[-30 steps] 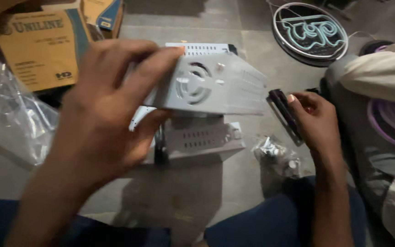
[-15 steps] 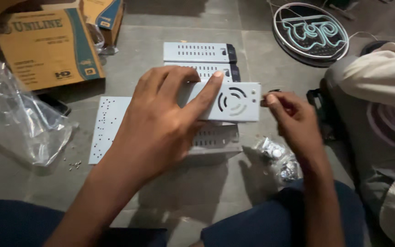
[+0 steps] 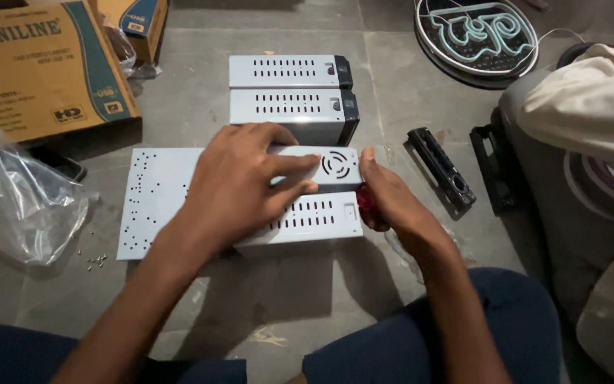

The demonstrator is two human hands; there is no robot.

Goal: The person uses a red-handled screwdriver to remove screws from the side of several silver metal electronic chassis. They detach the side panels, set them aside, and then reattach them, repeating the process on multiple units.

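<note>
My left hand [image 3: 243, 181] lies over a grey metal case with a round fan vent [image 3: 335, 165] and holds it down on the floor. This case sits against a second grey slotted case [image 3: 314, 220] just in front of it. My right hand [image 3: 392, 203] is at the right end of both cases, fingers closed around a small red-handled tool [image 3: 364, 198]; the tool's tip is hidden. A flat grey perforated plate [image 3: 154, 203] lies to the left, partly under my left forearm.
Two more grey cases [image 3: 286, 71] [image 3: 289, 108] lie side by side behind. A black faceplate [image 3: 440, 167] and black frame [image 3: 490, 165] lie to the right, beside another person's cream sleeve [image 3: 588, 99]. Cardboard box [image 3: 40, 67], plastic bag [image 3: 19, 203], loose screws [image 3: 95, 262], round neon sign [image 3: 476, 35].
The vented case went from held up in the air down to the floor beside the slotted case. The black faceplate left my right hand, which now grips a red tool.
</note>
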